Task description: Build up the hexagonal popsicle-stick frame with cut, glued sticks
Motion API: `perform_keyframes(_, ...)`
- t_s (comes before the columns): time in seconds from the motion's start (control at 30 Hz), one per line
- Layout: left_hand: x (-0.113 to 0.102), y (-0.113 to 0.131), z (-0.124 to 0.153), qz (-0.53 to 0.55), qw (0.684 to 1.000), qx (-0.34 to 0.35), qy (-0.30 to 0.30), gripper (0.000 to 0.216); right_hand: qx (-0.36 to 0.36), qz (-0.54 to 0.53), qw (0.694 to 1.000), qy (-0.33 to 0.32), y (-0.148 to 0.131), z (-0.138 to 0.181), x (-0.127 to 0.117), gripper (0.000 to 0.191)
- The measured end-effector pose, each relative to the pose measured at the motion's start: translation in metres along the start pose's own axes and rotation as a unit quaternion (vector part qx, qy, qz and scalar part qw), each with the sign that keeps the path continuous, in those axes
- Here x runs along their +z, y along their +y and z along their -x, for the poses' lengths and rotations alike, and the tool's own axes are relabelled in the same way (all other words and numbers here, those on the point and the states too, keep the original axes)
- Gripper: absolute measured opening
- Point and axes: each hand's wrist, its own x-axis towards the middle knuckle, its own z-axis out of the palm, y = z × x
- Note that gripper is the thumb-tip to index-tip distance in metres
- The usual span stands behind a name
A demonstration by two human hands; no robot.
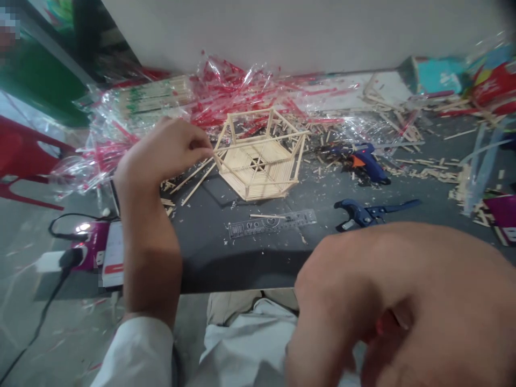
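On the dark table stands a hexagonal frame of thin wooden sticks (262, 185), with a slatted base and upright posts joined by a top rim. My left hand (177, 145) reaches in from the left, its fingertips pinched at the frame's left corner. Close to the camera, my right hand (403, 290) is large and blurred at lower right. Its fingers curl inward and a red patch shows between them; what they hold is hidden. A clear plastic ruler (272, 223) lies in front of the frame. Loose sticks (197, 183) lie beneath my left hand.
A blue hot glue gun (373, 164) and a blue-handled cutter (368, 212) lie right of the frame. Crumpled clear-and-red plastic wrappers (237, 86) and stick scraps spread along the back. A purple power strip (91, 244) and a phone (113, 255) are at left.
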Motion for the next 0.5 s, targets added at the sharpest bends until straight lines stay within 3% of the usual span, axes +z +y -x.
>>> perform_keyframes(0.07, 0.001, -0.001, 0.0, -0.002, 1.0, 0.003, -0.001, 0.041, -0.011, 0.029, 0.998, -0.063, -0.017, -0.004, -0.019, 0.045)
perform_keyframes(0.17, 0.002, -0.001, -0.001, 0.002, 1.0, 0.003, 0.002, 0.04, -0.083, 0.029, 0.993, -0.074, -0.028, -0.014, -0.04, 0.025)
perform_keyframes(0.27, 0.004, -0.001, -0.001, 0.018, 1.0, -0.004, 0.009, 0.038, -0.092, 0.069, 0.993, 0.001, -0.028, -0.013, -0.051, 0.016)
perform_keyframes(0.33, 0.004, -0.001, 0.0, 0.029, 1.0, -0.007, 0.006, 0.037, -0.049, 0.153, 0.979, 0.123, -0.027, -0.006, -0.058, 0.013)
perform_keyframes(0.4, 0.005, -0.001, 0.0, 0.04, 0.999, -0.01, 0.005, 0.036, 0.023, 0.27, 0.918, 0.289, -0.02, 0.001, -0.069, 0.013)
perform_keyframes(0.5, 0.006, -0.002, -0.001, 0.049, 0.998, -0.021, 0.014, 0.033, 0.127, 0.387, 0.764, 0.501, 0.006, 0.005, -0.092, 0.011)
